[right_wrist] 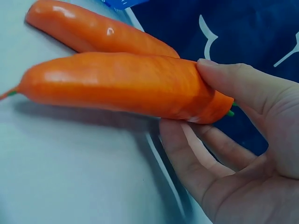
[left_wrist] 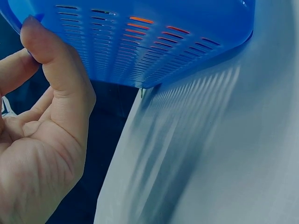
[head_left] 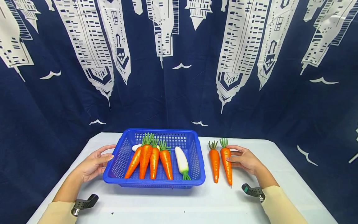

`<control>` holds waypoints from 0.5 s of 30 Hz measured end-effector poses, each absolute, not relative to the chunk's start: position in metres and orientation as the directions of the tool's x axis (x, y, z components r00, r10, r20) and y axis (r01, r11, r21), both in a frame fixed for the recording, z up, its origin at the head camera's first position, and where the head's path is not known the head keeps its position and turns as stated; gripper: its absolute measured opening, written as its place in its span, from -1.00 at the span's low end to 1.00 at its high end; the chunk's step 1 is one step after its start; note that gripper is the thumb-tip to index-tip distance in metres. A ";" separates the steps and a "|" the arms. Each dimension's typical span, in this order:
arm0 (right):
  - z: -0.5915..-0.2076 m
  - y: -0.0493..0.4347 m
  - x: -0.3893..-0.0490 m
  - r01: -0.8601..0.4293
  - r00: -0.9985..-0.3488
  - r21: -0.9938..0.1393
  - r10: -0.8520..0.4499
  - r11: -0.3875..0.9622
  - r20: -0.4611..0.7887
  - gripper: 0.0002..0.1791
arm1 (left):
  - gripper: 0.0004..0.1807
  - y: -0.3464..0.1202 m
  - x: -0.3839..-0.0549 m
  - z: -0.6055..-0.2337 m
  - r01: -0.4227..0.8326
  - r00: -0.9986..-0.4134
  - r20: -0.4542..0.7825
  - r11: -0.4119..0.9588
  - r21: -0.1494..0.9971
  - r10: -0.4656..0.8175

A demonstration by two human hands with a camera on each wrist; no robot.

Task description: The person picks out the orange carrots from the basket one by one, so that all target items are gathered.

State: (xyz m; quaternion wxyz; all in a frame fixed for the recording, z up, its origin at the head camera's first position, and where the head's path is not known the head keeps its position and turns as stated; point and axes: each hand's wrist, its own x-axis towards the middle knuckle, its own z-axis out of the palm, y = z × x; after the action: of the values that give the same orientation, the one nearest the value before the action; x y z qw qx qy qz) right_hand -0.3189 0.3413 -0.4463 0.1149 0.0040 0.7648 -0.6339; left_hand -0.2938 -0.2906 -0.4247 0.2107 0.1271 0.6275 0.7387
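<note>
My left hand (head_left: 96, 162) pinches the left rim of a blue plastic basket (head_left: 183, 183) between thumb and fingers. Several orange carrots (head_left: 145, 158) with green tops lie side by side in it. To their right is a white radish (head_left: 181, 159), its green leaves pointing toward me; another white piece (head_left: 136, 147) shows partly from behind the carrots. On the table right of the basket, my right hand (head_left: 244, 159) grips a carrot (right_wrist: 117, 86) near its leafy end, thumb on one side and fingers on the other. A second loose carrot (head_left: 214, 165) lies just left of it.
A white-covered table (head_left: 145, 205) carries everything. Behind it hangs a dark blue cloth (head_left: 167, 93) printed with white buildings and birds. Black camera mounts sit on both wrists, the left one (head_left: 85, 203) near the front of the table.
</note>
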 end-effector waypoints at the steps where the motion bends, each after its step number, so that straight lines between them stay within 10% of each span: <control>1: -0.446 0.341 -0.320 0.155 -0.973 -0.968 -0.138 0.198 -0.184 -0.17 | -0.56 -0.291 -0.294 -0.425 -0.152 -0.879 -0.076 -0.124 0.981 0.471; 15: -0.451 0.341 -0.326 0.188 -0.960 -0.966 -0.174 0.175 -0.218 -0.18 | -0.58 -0.292 -0.296 -0.428 -0.144 -0.859 -0.037 -0.171 0.975 0.511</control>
State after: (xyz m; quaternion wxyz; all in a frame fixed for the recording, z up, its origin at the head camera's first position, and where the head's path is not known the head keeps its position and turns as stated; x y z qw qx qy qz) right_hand -0.3264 0.3413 -0.4507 0.1408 0.0048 0.7535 -0.6422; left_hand -0.2964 -0.2920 -0.4283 0.2182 0.1515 0.6057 0.7501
